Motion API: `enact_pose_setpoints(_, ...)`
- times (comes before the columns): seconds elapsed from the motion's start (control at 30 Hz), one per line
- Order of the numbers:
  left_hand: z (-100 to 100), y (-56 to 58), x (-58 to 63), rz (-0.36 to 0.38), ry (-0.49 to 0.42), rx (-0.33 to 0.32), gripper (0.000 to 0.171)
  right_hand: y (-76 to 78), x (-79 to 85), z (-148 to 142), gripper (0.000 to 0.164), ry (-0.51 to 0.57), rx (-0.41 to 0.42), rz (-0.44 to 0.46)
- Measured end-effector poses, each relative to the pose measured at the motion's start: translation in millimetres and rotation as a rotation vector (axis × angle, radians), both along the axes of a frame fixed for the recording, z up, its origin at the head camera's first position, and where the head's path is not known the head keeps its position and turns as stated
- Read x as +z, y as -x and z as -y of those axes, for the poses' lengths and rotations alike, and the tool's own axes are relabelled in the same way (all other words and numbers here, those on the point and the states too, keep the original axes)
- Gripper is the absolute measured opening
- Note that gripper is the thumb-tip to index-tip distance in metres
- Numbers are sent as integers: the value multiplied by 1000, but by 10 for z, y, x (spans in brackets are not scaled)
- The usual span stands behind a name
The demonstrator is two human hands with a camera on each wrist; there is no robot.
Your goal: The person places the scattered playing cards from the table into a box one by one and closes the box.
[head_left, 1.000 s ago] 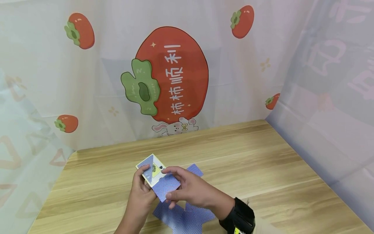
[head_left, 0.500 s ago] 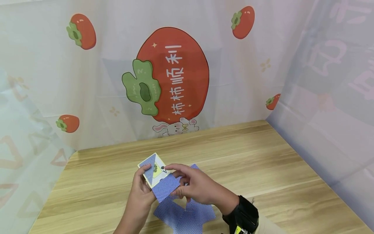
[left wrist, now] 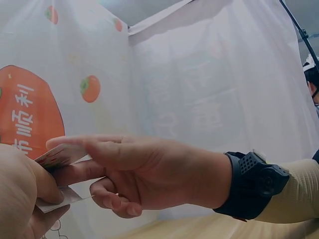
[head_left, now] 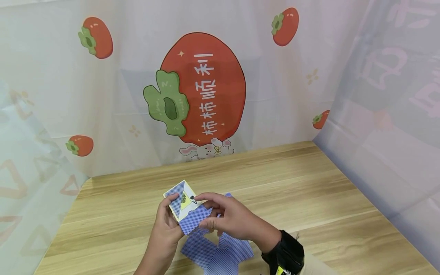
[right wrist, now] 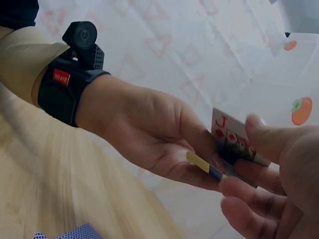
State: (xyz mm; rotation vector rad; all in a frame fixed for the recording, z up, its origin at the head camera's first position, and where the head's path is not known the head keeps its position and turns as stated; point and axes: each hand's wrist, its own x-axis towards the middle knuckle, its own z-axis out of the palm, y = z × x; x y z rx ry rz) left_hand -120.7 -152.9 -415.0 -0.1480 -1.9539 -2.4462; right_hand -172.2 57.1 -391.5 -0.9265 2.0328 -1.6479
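My left hand (head_left: 164,229) grips a card box (head_left: 183,200) with a yellow edge, an ace and a blue diagonal pattern on its face. Blue-backed playing cards (head_left: 193,220) overlap its near end. My right hand (head_left: 235,221) pinches these cards at their right edge, its index finger reaching over beside the ace. Seen from the right wrist, a jack of diamonds (right wrist: 222,130) faces outward between the hands, above the box's yellow edge (right wrist: 199,162). How far the cards sit in the box is hidden by fingers.
More blue-backed cards (head_left: 223,254) lie spread face down on the wooden table (head_left: 309,191) beneath the hands. A persimmon-printed curtain (head_left: 275,95) hangs behind the table's far edge and along both sides. Each wrist wears a black camera band (head_left: 283,252).
My right hand has shifted slightly to the right, and its index finger has uncovered more of the ace. The box and the overlapping cards have moved only a little.
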Motion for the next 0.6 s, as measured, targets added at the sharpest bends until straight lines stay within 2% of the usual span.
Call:
enact_pose_setpoints(0.27, -28, -44, -4, 11, 7, -86, 84, -6, -66, 62, 38, -72, -237, -260)
enact_pose_setpoints(0.47, -26, -48, 4, 3, 7, -89, 82, 6, -81, 67, 37, -85, -256, -263)
enact_pose_setpoints(0.6, -20, -50, 4, -7, 22, -66, 81, 25, -92, 58, 37, -105, -260, -263)
